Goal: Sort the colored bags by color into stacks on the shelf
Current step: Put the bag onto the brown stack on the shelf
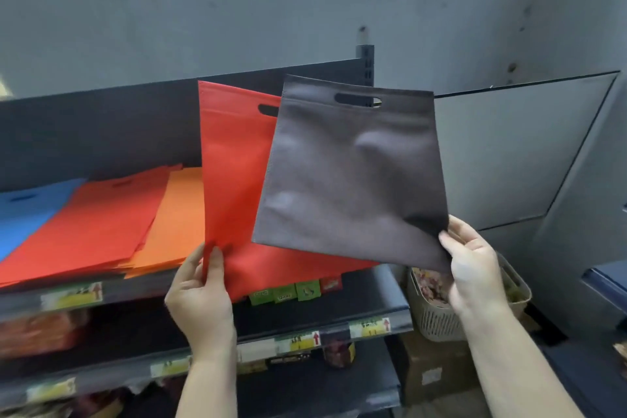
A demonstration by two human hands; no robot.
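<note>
Nearest, at five o'clock, the right hand [471,268] has its grip clamped on one lower corner of a gray bag [346,173], which hangs free otherwise. That single-corner pinch is thin; the limp cloth could slip and drop. At seven o'clock, the left hand [203,295] pinches the bottom corner of a red bag [234,180] partly behind the gray one. Farther, at nine o'clock, the shelf [142,285] carries blue [30,210], red [91,224] and orange [176,220] stacks overlapping closely, so a careless drop could mix colors.
</note>
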